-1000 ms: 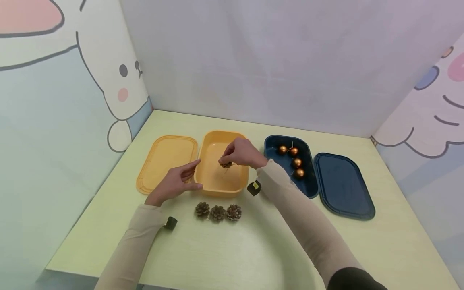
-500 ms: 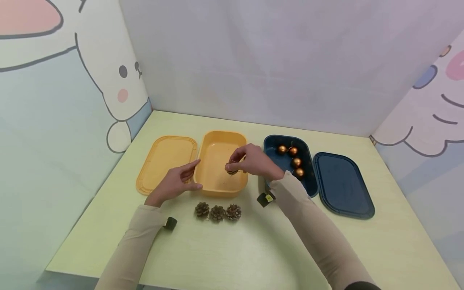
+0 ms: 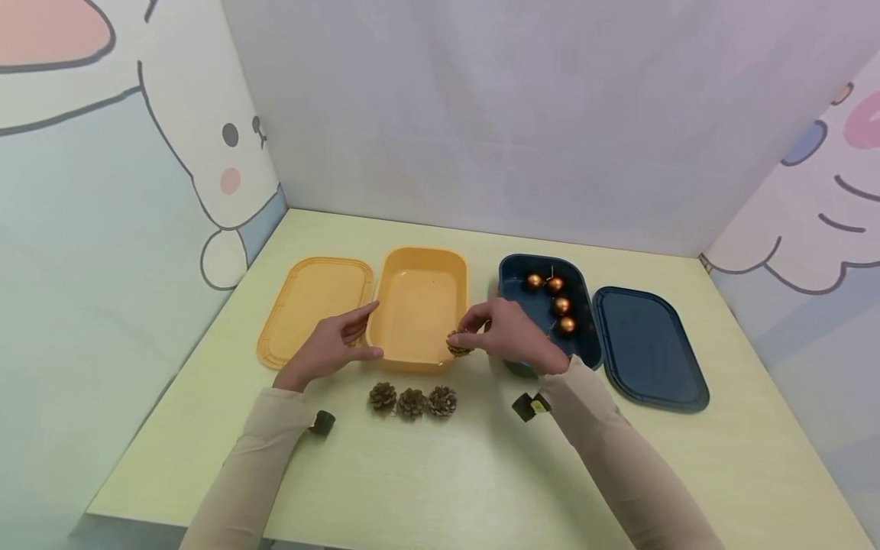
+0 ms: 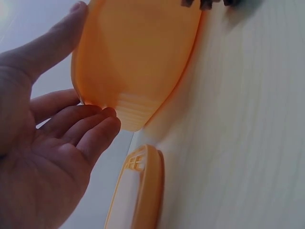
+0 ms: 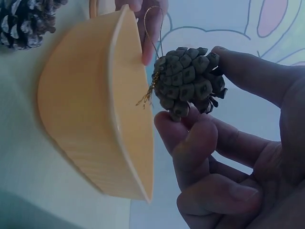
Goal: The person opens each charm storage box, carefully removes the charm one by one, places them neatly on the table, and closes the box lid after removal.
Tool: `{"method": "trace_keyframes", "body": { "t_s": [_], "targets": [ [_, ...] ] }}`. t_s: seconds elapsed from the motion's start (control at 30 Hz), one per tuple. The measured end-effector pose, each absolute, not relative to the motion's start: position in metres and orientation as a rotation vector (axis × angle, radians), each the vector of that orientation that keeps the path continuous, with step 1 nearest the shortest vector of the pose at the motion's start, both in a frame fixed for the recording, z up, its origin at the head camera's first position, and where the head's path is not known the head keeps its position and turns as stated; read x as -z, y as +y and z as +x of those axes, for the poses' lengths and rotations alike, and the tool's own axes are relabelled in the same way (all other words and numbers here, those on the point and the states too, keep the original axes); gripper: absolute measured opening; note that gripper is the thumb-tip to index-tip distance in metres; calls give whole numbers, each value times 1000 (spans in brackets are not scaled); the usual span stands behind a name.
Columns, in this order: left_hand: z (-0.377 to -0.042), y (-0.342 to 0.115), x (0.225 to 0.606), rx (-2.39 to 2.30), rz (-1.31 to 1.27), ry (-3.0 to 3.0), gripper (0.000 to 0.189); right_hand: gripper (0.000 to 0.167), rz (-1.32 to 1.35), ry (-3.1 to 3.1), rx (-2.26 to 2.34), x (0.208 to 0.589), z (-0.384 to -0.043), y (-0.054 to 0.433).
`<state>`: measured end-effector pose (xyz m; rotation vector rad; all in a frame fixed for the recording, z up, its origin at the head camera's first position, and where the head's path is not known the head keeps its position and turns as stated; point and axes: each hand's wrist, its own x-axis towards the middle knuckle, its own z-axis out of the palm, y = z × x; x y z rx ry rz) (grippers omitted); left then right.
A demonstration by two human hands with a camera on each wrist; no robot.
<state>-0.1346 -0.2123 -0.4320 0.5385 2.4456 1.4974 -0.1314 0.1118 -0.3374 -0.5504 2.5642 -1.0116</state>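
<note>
My right hand [image 3: 505, 332] pinches a brown pinecone [image 5: 188, 81] between thumb and fingers, over the front right corner of the yellow box [image 3: 422, 298] in the head view. A gold thread loop hangs from the cone. At the box's left side, my left hand [image 3: 330, 347] rests its thumb and fingertips against the outer wall; its thumb is straight and its fingers are loosely bent in the left wrist view. Just in front of the box, three more pinecones [image 3: 411, 403] lie in a row on the table. No object shows inside the yellow box.
A yellow lid [image 3: 316, 309] lies left of the yellow box. To the right, a dark blue box [image 3: 512, 276] holds several copper-coloured balls [image 3: 561, 306], partly behind the right hand. Beside it lies a dark blue lid [image 3: 649, 347]. Walls border the table [image 3: 412, 489].
My right hand has moved right and toward me with the pinecone, from over the middle of the yellow box to its front right corner. The left hand stays put.
</note>
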Motion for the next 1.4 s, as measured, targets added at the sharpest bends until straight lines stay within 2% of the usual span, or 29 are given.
{"method": "trace_keyframes", "body": {
  "t_s": [0.8, 1.4],
  "targets": [
    [-134, -213, 431, -1488, 545, 2443, 88, 20, -545, 2550, 911, 387, -102, 136],
    [-135, -214, 432, -1494, 542, 2442, 88, 16, -566, 2514, 848, 401, -94, 131]
  ]
}}
